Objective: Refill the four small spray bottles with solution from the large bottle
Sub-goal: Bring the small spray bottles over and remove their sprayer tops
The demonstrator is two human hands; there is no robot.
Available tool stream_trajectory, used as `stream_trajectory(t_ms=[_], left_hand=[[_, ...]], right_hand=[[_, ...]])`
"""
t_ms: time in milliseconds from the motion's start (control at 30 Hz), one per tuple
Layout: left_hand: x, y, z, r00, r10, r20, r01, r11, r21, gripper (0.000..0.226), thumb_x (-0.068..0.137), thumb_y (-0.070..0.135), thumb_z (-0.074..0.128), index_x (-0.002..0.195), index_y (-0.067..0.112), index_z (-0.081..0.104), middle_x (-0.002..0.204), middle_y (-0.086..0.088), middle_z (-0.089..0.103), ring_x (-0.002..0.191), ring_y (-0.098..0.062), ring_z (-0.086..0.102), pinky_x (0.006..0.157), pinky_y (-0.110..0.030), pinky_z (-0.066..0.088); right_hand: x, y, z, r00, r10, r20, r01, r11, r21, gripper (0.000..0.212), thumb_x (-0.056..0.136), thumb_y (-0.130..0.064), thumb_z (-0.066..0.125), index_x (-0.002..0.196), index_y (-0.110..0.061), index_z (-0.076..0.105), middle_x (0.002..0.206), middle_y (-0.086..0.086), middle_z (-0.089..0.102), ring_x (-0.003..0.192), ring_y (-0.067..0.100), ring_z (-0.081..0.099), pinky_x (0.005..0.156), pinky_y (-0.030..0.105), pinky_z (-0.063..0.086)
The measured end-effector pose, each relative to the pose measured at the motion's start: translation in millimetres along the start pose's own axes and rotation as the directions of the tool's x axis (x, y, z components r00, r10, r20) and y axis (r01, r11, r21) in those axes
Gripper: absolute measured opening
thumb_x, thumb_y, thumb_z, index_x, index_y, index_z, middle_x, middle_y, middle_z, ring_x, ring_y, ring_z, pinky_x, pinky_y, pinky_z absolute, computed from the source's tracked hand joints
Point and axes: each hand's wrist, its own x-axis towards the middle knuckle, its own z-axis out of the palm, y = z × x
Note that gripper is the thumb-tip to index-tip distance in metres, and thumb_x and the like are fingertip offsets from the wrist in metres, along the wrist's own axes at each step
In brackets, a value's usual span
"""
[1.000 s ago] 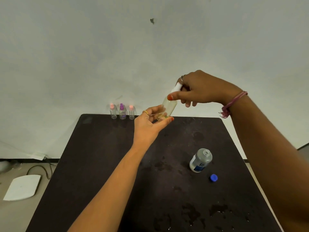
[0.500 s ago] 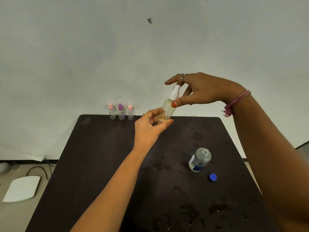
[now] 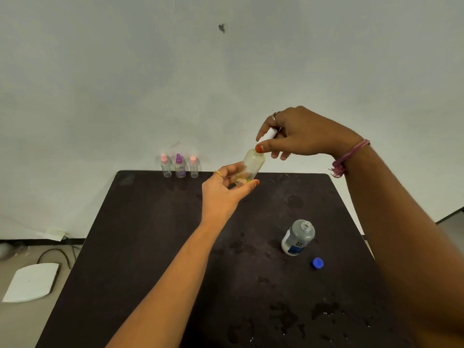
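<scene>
My left hand (image 3: 223, 190) grips the base of a small clear spray bottle (image 3: 251, 167), tilted up to the right above the far half of the black table (image 3: 140, 247). My right hand (image 3: 298, 133) pinches its white spray cap (image 3: 268, 135) between thumb and fingers. The large bottle (image 3: 298, 237) stands uncapped at the right of the table, with its blue cap (image 3: 317, 262) lying just beside it. Three small spray bottles stand at the far edge: a pink-capped one (image 3: 165, 165), a purple-capped one (image 3: 179, 166) and another pink-capped one (image 3: 193, 167).
Wet patches spot the table, thickest near the front right (image 3: 324, 310). A white wall rises right behind the table. On the floor to the left lie a white board (image 3: 31, 282) and a black cable (image 3: 54, 254).
My right hand's fingers, spread half a second ago, have curled back round the white cap. The bottle and my left hand have stayed nearly in place.
</scene>
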Motion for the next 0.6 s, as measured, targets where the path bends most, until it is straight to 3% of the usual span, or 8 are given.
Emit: stream_trajectory(t_ms=[233, 433, 600], left_hand=[[-1.0, -5.9, -3.0, 1.0, -0.006, -0.018, 0.006, 1.0, -0.003, 0.043, 0.073, 0.019, 0.081, 0.11, 0.024, 0.06, 0.1, 0.019, 0.062, 0.088, 0.007, 0.062, 0.075, -0.004, 0.048], [-0.3, -14.0, -5.1, 1.0, -0.005, -0.026, 0.005, 1.0, -0.006, 0.046, 0.072, 0.019, 0.083, 0.113, 0.021, 0.063, 0.107, 0.011, 0.066, 0.096, -0.003, 0.065, 0.085, -0.013, 0.051], [1.4, -22.7, -8.6, 0.999, -0.026, -0.035, 0.025, 1.0, -0.016, 0.043, 0.071, 0.017, 0.083, 0.107, 0.027, 0.061, 0.099, 0.018, 0.065, 0.091, 0.007, 0.064, 0.082, -0.009, 0.05]], right_hand=[[-7.3, 2.5, -12.8, 0.999, -0.002, -0.053, 0.005, 0.999, 0.047, 0.027, 0.084, -0.03, 0.069, 0.105, -0.014, 0.066, 0.079, -0.002, 0.071, 0.067, 0.004, 0.069, 0.073, 0.021, 0.056], [-11.3, 6.9, -18.8, 0.997, 0.018, -0.073, -0.014, 0.998, 0.061, 0.026, 0.083, -0.03, 0.069, 0.105, -0.015, 0.067, 0.076, -0.005, 0.07, 0.067, 0.003, 0.069, 0.073, 0.018, 0.055], [-13.7, 13.0, -26.2, 0.994, 0.035, -0.102, -0.028, 0.997, 0.072, 0.028, 0.082, -0.031, 0.07, 0.104, -0.014, 0.067, 0.077, -0.001, 0.071, 0.068, 0.006, 0.069, 0.071, 0.015, 0.055]])
